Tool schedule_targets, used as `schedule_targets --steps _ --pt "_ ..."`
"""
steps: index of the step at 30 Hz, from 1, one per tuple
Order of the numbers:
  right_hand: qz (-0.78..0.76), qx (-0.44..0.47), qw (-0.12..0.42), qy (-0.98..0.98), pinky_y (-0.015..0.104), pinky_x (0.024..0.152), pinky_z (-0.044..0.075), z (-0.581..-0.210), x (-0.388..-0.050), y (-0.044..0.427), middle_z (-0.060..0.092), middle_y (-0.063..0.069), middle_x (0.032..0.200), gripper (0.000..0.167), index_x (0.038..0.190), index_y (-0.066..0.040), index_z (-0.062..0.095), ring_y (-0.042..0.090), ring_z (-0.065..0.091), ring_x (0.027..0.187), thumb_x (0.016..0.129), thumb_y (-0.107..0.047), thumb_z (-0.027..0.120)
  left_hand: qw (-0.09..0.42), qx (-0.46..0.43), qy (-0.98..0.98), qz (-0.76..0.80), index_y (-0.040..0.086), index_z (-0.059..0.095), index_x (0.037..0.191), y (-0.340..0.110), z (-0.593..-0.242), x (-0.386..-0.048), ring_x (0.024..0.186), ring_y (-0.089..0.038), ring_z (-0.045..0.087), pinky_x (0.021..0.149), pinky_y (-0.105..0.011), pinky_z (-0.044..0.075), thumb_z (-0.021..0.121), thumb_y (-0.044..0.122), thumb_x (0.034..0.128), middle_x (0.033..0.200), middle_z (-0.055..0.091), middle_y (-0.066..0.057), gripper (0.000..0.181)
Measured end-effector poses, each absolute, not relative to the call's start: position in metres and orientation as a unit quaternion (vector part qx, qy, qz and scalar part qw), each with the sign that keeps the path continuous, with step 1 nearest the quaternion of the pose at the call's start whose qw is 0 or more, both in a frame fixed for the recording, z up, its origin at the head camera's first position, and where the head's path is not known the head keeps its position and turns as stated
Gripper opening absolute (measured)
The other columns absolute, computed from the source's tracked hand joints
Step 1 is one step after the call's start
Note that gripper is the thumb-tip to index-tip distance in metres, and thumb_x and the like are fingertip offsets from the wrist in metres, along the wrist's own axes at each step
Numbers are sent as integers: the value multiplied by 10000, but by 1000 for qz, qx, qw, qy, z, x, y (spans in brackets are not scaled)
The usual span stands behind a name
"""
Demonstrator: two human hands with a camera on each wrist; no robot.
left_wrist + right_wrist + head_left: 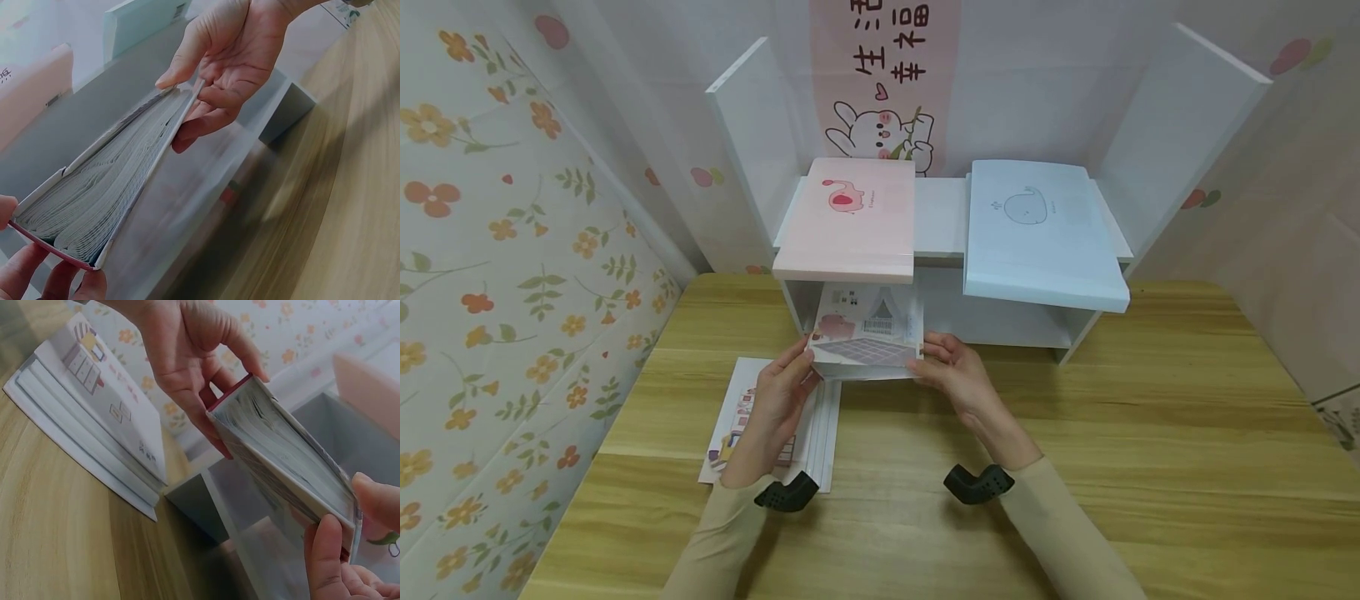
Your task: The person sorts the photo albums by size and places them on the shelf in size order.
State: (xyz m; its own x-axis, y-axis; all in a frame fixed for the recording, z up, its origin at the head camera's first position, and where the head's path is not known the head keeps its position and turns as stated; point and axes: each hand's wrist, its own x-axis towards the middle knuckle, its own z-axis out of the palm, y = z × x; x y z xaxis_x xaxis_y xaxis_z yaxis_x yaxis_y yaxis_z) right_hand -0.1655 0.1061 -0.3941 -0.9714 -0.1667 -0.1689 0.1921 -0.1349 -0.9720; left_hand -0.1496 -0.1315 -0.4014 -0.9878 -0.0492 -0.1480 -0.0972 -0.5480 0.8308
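A thick photo album (867,329) with a pale printed cover lies flat between my hands, partly inside the lower left opening of the white shelf (992,312). Its left edge is gripped by my left hand (778,408), thumb on top. At the opposite edge my right hand (958,379) pinches it between thumb and fingers. The left wrist view shows the layered page edges of the album (112,175), fanned wider toward the spine-like red strip. Above it, a pink album (857,221) with an elephant lies on the shelf top, jutting over the front.
A light blue album (1037,233) with a whale overhangs the shelf's right side. Several pale albums (94,406) are stacked on the wooden table (1150,433) beside my left forearm. Upright white side panels (1187,142) rise at both shelf ends. A patterned curtain (497,275) hangs at left.
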Motion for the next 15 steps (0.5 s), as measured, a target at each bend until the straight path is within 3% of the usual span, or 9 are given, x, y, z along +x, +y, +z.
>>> schedule_targets --steps 6,11,15 --pt "-758 23 111 642 224 729 530 -395 -168 105 598 124 1101 504 1292 90 420 92 617 813 835 50 628 14 -86 476 875 15 589 1215 -132 -404 -154 962 -108 611 872 -256 489 491 -23 921 1126 593 -30 313" --pt "-760 27 113 640 225 736 532 -396 -170 105 602 96 1059 510 1293 102 410 91 615 812 834 53 628 18 -92 467 879 63 648 1123 -132 -405 -156 960 -115 611 874 -259 488 492 -26 917 1108 615 -29 273" --pt "-756 31 117 643 231 750 531 -398 -173 104 592 115 1078 504 1295 86 422 102 614 826 838 43 633 17 -86 481 872 -14 545 1265 -132 -406 -159 971 -104 605 879 -259 486 490 -11 926 1144 592 -37 343"
